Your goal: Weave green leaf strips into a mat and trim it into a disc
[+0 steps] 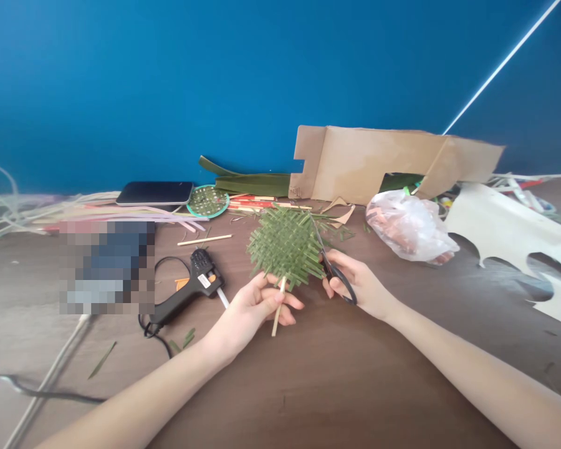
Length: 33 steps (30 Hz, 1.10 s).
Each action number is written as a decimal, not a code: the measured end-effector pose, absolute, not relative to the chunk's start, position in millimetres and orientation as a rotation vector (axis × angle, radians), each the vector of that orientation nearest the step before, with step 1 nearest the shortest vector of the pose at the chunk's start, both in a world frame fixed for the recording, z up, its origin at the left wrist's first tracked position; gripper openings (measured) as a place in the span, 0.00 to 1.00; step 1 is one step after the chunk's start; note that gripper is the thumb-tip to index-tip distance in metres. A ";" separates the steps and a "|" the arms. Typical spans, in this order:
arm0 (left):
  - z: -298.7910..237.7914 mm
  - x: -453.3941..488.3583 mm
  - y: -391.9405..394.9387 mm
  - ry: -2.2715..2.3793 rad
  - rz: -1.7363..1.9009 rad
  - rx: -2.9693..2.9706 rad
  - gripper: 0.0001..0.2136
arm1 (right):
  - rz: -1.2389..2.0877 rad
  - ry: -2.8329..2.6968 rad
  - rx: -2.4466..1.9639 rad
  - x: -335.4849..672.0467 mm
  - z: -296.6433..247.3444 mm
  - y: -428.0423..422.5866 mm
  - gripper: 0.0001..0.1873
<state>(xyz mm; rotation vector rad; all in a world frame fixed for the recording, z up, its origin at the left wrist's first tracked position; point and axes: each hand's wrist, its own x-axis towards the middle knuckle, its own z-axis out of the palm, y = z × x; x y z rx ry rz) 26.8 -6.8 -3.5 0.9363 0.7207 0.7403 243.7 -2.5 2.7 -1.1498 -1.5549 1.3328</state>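
Observation:
My left hand pinches the thin wooden stick that serves as the handle of a small woven leaf fan. The fan is green, with a checked weave and uneven strip ends along its edges. In my right hand is a pair of scissors with black handles, the fingers wrapped around them. Their blades point up and away from me, along the fan's right edge. From here I cannot make out whether they touch the strips.
To the left lie a black glue gun, a blurred-out device on a white cable and a dark phone. A round green-rimmed woven piece rests behind. Folded cardboard, a plastic bag and white cut-out sheets occupy the right.

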 end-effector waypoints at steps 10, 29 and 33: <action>-0.8 28.7 -9.9 0.825 0.723 1.078 0.11 | 1.345 -1.567 -1.159 243.4 -2.3 -2.8 0.32; 1.8 28.2 -11.4 0.866 0.722 1.148 0.08 | 1.411 -1.508 -1.225 242.6 0.7 -2.6 0.26; 3.0 26.9 -12.4 0.876 0.700 1.159 0.10 | 1.370 -1.549 -1.185 245.4 -1.0 -3.5 0.29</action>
